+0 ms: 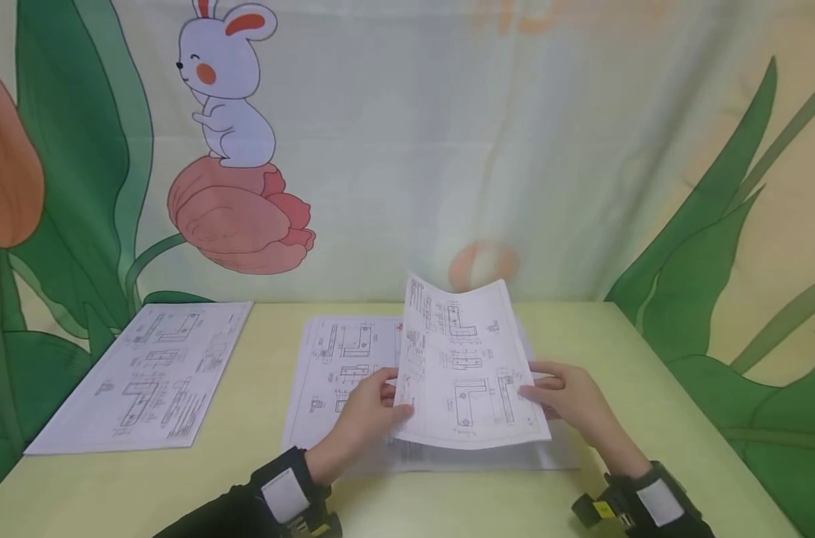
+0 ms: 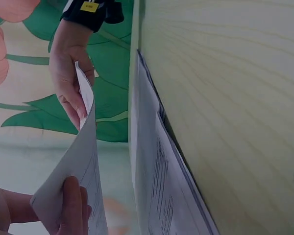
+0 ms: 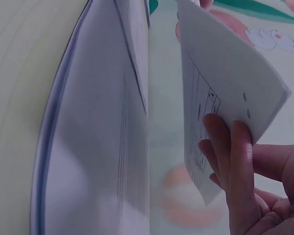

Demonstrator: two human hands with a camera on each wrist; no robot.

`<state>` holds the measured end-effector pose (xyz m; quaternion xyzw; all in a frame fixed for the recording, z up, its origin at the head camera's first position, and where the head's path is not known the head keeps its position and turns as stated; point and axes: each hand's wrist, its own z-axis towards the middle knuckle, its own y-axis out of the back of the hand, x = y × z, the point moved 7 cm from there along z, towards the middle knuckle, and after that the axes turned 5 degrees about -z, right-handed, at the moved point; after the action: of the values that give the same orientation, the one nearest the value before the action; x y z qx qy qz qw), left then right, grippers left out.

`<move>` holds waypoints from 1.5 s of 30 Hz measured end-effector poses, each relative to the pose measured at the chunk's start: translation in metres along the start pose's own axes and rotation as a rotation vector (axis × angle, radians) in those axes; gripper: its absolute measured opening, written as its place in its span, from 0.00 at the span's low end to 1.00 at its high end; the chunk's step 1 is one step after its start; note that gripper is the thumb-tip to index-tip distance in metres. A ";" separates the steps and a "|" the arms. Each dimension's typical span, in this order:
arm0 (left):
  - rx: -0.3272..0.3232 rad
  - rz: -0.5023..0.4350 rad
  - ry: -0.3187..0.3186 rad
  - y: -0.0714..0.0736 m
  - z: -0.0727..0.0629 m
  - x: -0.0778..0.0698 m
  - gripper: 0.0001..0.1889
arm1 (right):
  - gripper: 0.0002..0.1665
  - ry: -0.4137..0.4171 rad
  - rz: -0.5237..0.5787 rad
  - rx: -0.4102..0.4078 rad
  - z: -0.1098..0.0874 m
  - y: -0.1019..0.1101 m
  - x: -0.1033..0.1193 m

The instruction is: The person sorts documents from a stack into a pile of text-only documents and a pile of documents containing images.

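Observation:
Both hands hold a thin set of technical drawing sheets (image 1: 474,359) up over the table, tilted toward the head camera. Line drawings of L-shaped brackets cover its front face. At its left edge, my left hand (image 1: 367,407) pinches it with the thumb in front and fingers behind. My right hand (image 1: 575,396) grips the opposite edge the same way. The back of the set, in the right wrist view, has a printed table and two small dark marks near an edge. Below lie more drawing sheets (image 1: 313,381), partly hidden by the held set and left hand.
A separate pile of drawing sheets (image 1: 158,373) lies at the table's left side. The pale yellow table (image 1: 246,478) ends at a curtain (image 1: 394,149) printed with a rabbit, tulips and leaves. Each wrist wears a black camera band.

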<state>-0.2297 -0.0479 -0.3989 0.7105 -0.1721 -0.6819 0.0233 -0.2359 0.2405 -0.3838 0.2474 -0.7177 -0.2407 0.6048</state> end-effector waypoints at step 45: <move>0.224 0.102 0.074 -0.048 0.001 0.022 0.45 | 0.32 -0.015 -0.333 -0.034 -0.001 0.010 -0.042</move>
<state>-0.2207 -0.0088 -0.4330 0.7236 -0.2825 -0.6296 -0.0152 -0.2291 0.2749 -0.4089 0.3510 -0.6671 -0.3514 0.5552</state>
